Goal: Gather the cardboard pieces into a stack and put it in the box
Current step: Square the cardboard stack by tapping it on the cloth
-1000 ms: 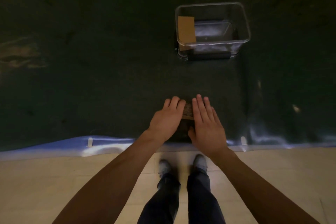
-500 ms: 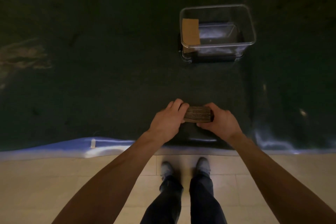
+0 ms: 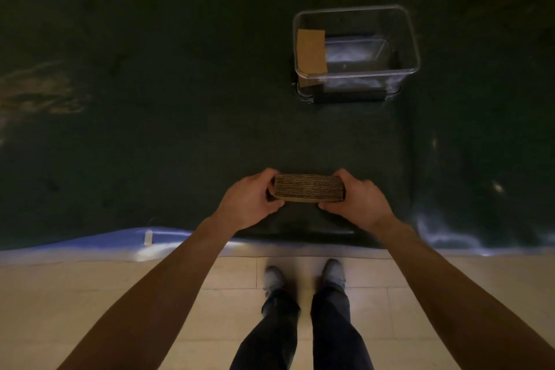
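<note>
Since a moment ago you've lifted the cardboard stack (image 3: 309,188) off the dark mat (image 3: 150,99), left hand (image 3: 250,204) and right hand (image 3: 356,203) clamped on its ends; next, carry it toward one o'clock into the clear box (image 3: 411,39).

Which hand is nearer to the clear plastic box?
Right. The right hand is below the clear plastic box, nearly in line; the left hand is farther left.

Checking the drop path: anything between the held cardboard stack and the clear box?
Nothing visible. The left hand and right hand grip the cardboard stack at its ends; only bare dark mat lies between it and the clear box. One cardboard piece already leans inside the box's left wall.
</note>
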`<action>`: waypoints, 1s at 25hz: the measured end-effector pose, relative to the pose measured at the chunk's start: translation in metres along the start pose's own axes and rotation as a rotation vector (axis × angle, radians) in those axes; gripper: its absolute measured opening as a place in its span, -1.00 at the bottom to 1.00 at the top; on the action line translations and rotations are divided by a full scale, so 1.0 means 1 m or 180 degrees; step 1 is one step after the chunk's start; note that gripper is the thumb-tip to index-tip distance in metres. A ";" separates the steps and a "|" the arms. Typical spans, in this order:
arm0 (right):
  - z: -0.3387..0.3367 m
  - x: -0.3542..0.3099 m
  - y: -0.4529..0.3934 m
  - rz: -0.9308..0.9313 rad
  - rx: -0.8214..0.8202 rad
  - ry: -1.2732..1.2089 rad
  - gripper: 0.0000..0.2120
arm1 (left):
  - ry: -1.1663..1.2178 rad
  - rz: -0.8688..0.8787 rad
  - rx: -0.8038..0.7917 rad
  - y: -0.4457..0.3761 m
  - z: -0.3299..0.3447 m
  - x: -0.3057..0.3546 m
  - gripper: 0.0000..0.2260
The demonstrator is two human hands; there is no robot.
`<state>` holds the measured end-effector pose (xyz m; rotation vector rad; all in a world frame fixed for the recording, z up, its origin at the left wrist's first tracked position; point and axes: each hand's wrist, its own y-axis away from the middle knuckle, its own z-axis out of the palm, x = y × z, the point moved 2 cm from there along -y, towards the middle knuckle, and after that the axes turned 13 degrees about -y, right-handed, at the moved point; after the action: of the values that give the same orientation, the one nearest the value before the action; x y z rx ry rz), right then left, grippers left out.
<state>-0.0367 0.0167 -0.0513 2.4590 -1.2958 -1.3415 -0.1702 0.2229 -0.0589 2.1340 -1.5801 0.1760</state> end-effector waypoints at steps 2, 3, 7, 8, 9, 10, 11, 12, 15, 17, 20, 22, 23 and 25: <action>0.001 -0.001 -0.001 -0.0034 0.0020 0.0055 -0.54 | 0.0063 -0.0010 -0.0014 -0.001 0.004 0.002 -0.60; 0.000 -0.001 -0.001 -0.0057 0.0038 0.0117 -0.54 | 0.0086 -0.0013 -0.0023 -0.002 0.005 0.003 -0.60; -0.007 -0.007 -0.003 -0.0281 0.0157 0.0251 -0.54 | 0.0197 -0.0033 0.0065 -0.001 -0.003 0.001 -0.62; -0.010 -0.009 -0.004 -0.0337 0.0197 0.0243 -0.54 | 0.0215 -0.0047 0.0111 -0.001 -0.006 0.000 -0.62; -0.011 -0.010 -0.005 -0.0364 0.0216 0.0229 -0.54 | 0.0201 -0.0065 0.0146 -0.002 -0.009 -0.001 -0.62; -0.011 -0.010 -0.006 -0.0368 0.0200 0.0234 -0.53 | 0.0146 -0.0084 0.0158 -0.002 -0.010 -0.002 -0.61; -0.010 -0.010 -0.007 -0.0345 0.0145 0.0266 -0.51 | 0.0070 -0.0103 0.0134 -0.001 -0.011 -0.003 -0.60; -0.009 -0.010 -0.008 -0.0293 0.0063 0.0307 -0.48 | 0.0009 -0.0123 0.0081 -0.001 -0.010 -0.004 -0.58; -0.002 -0.004 -0.008 -0.0087 -0.0102 0.0189 -0.36 | 0.0061 -0.0208 -0.0058 0.002 -0.001 -0.008 -0.54; 0.001 -0.001 -0.009 -0.0058 -0.0090 0.0061 -0.41 | 0.0165 -0.0249 -0.0049 0.002 0.004 -0.008 -0.55; 0.003 0.000 -0.009 -0.0172 -0.0012 0.0072 -0.49 | 0.0278 -0.0229 -0.0008 0.001 0.004 -0.005 -0.61; 0.000 -0.002 -0.009 -0.0284 0.0085 0.0157 -0.50 | 0.0326 -0.0201 0.0067 0.001 0.000 -0.004 -0.62; -0.002 -0.003 -0.010 -0.0328 0.0112 0.0200 -0.50 | 0.0318 -0.0192 0.0094 0.001 -0.002 -0.005 -0.62; -0.003 -0.003 -0.011 -0.0298 0.0059 0.0237 -0.46 | 0.0226 -0.0195 0.0079 0.001 -0.004 -0.006 -0.60</action>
<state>-0.0286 0.0247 -0.0522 2.5852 -1.1966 -1.2489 -0.1724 0.2297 -0.0576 2.1677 -1.4778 0.2497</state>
